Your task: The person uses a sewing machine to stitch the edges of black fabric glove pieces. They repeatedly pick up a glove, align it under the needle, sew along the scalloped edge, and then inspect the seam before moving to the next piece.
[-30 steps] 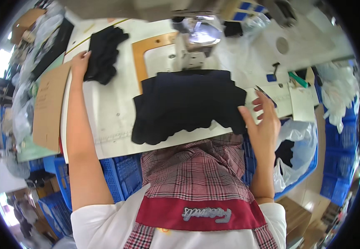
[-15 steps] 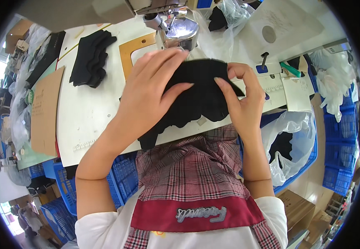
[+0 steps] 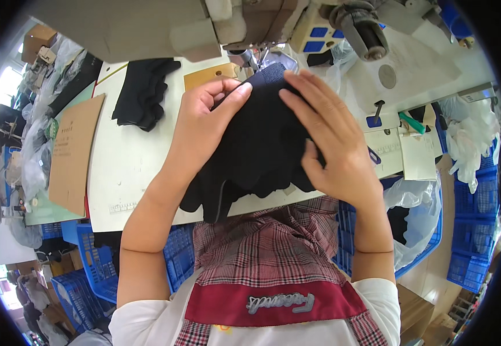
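A black fabric piece (image 3: 256, 138) with a wavy lower edge lies on the white table in front of the sewing machine (image 3: 262, 26). Its far edge, showing a dark blue-grey strip, reaches the needle area. My left hand (image 3: 207, 115) pinches the cloth's upper left edge between thumb and fingers. On its right side my right hand (image 3: 334, 138) rests with fingers stretched out flat near the machine's foot. Part of the cloth droops over the table's front edge toward my checked apron (image 3: 268, 248).
A stack of black wavy-edged pieces (image 3: 144, 95) lies at the left, beside a brown cardboard sheet (image 3: 76, 155). At the right are a green-handled tool (image 3: 412, 123) and a blue basket lined with a plastic bag (image 3: 415, 219). Blue crates (image 3: 470, 230) stand farther right.
The fabric has been turned and moved up to the needle, its blue-grey strip now showing. My right hand has gone from gripping its edge to lying flat on it. The view has shifted slightly.
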Action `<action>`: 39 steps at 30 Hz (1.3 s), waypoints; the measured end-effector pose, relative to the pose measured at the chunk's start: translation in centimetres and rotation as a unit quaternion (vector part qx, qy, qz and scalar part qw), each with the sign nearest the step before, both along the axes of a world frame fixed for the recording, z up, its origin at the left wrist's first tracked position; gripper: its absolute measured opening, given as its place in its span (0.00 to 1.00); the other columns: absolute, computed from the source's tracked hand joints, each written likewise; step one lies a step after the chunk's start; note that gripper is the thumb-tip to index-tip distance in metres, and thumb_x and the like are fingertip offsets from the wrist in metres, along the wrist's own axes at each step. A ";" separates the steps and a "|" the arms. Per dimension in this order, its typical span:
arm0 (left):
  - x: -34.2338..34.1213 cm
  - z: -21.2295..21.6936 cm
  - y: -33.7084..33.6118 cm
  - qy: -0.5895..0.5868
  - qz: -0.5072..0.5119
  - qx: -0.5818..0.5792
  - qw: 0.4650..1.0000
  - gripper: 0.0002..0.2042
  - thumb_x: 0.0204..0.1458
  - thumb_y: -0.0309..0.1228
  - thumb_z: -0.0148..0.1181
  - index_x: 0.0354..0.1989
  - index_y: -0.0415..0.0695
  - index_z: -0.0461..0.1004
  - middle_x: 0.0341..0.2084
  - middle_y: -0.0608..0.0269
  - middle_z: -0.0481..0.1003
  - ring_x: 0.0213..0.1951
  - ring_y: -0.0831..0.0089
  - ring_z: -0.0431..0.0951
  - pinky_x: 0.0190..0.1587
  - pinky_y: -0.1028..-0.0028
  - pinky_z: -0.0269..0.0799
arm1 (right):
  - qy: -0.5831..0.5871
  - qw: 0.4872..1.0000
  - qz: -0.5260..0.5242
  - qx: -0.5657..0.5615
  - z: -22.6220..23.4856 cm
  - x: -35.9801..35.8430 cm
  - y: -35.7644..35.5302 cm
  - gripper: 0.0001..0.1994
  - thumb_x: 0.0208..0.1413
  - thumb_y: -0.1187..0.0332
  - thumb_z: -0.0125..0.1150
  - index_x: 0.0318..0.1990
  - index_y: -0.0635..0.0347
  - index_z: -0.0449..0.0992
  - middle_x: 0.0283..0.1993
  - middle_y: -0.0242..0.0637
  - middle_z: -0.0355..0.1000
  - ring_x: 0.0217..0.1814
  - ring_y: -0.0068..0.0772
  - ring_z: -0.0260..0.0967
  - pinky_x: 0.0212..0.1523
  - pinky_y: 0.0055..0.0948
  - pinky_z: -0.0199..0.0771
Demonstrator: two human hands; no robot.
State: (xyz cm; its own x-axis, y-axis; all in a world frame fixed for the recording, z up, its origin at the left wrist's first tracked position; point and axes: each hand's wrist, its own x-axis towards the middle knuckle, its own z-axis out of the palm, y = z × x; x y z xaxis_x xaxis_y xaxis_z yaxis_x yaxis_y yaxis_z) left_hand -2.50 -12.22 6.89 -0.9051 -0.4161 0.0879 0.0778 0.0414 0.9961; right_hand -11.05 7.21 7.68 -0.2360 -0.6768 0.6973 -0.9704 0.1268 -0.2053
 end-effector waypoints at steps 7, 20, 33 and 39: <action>-1.0 -0.2 -0.2 0.024 0.012 -0.037 0.999 0.10 0.59 0.33 0.59 0.30 0.39 0.75 0.21 0.78 0.68 0.27 0.90 0.64 0.30 0.85 0.60 | 0.092 0.993 -0.049 -0.052 -1.7 -1.3 -2.6 0.27 0.37 0.79 0.60 0.52 0.59 0.78 0.54 0.38 0.71 0.54 0.44 0.69 0.52 0.40 0.72; -1.6 0.5 -1.4 0.039 0.007 -0.127 0.991 0.11 0.57 0.32 0.60 0.29 0.35 0.75 0.21 0.74 0.71 0.26 0.88 0.67 0.31 0.83 0.63 | 0.149 0.983 -0.072 -0.080 -1.8 -1.3 -3.5 0.19 0.40 0.74 0.59 0.45 0.64 0.78 0.49 0.40 0.71 0.50 0.42 0.71 0.47 0.37 0.73; -1.0 1.7 -3.2 -0.014 -0.059 -0.176 0.982 0.14 0.58 0.35 0.61 0.42 0.35 0.77 0.30 0.69 0.77 0.33 0.84 0.73 0.40 0.80 0.69 | 0.168 0.980 -0.087 -0.066 -1.9 -1.0 -3.8 0.20 0.41 0.74 0.60 0.47 0.62 0.78 0.50 0.41 0.70 0.50 0.44 0.69 0.48 0.38 0.72; 0.4 2.6 -5.1 -0.078 -0.172 -0.156 0.969 0.18 0.59 0.36 0.61 0.50 0.33 0.73 0.36 0.70 0.76 0.37 0.85 0.73 0.44 0.82 0.70 | 0.156 0.981 -0.083 -0.079 -2.2 -0.7 -3.6 0.20 0.41 0.75 0.59 0.47 0.63 0.78 0.49 0.41 0.70 0.49 0.43 0.69 0.48 0.39 0.71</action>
State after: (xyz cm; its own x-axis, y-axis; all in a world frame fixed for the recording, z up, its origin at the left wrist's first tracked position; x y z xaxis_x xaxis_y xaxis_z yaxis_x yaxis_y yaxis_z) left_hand -2.13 -17.32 9.45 -0.9980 -0.0617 0.0109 -0.0108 0.3407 0.9401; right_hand -11.75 3.59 5.52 -0.0922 -0.5240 0.8467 -0.9576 0.2799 0.0689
